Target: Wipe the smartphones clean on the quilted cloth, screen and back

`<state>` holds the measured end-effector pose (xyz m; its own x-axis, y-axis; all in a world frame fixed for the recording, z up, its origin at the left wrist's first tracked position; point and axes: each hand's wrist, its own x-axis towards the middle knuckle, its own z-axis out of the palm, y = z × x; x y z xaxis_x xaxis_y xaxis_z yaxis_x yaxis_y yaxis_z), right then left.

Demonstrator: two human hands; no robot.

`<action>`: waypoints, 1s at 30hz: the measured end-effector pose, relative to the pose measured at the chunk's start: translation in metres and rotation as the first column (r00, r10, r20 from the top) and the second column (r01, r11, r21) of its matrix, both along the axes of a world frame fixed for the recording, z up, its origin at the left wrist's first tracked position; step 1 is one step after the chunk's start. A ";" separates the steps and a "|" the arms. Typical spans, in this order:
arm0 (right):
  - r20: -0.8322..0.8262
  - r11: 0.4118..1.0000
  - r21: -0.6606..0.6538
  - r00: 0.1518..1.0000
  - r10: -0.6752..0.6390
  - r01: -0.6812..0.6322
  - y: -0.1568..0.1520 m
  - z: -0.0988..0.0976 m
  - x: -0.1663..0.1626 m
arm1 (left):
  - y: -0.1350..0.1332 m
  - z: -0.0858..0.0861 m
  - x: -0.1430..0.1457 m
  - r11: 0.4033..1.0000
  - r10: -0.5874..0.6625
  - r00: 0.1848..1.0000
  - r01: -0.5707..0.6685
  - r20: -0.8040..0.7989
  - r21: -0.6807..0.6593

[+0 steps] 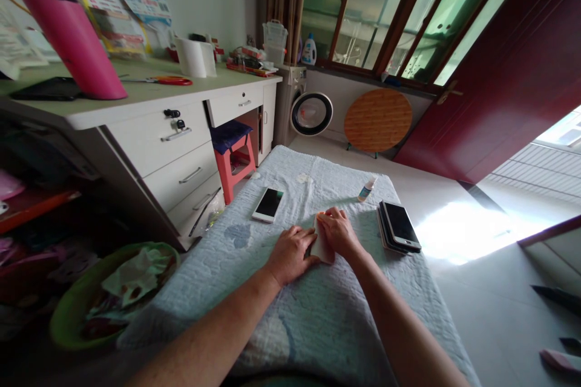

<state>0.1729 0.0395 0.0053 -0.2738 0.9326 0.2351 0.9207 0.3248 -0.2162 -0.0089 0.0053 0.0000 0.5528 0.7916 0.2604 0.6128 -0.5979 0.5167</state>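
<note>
On the cloth-covered table, a pale, flat, phone-like slab [324,249] lies between my hands, partly covered by them. My left hand [291,254] grips its left edge, with fingers at the upper side and thumb near the lower end. My right hand [339,232] is closed with its fingertips pressed on the slab's upper part. Under those fingers shows a bit of orange material [320,215], too small to make out. A white phone [268,204] with a dark screen lies to the left. Several stacked phones [400,227] lie at the right, and a small spray bottle [367,189] stands behind them.
A light blue quilted cloth [290,169] covers the table. To the left are a white desk [158,151] with drawers, a red stool [236,163] and a green basin [68,320] of crumpled items. Behind stand a washing machine [295,81] and a round wooden tabletop [378,120].
</note>
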 end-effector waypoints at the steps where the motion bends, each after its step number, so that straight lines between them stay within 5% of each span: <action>1: -0.007 1.000 0.000 1.000 0.019 -0.019 -0.002 0.000 -0.001 | 0.000 0.000 0.000 1.000 -0.003 1.000 0.003 0.003 0.000; 30: 0.031 0.997 -0.023 0.997 -0.074 0.075 0.006 0.000 -0.017 | -0.002 0.004 0.001 1.000 0.003 1.000 -0.003 -0.022 0.001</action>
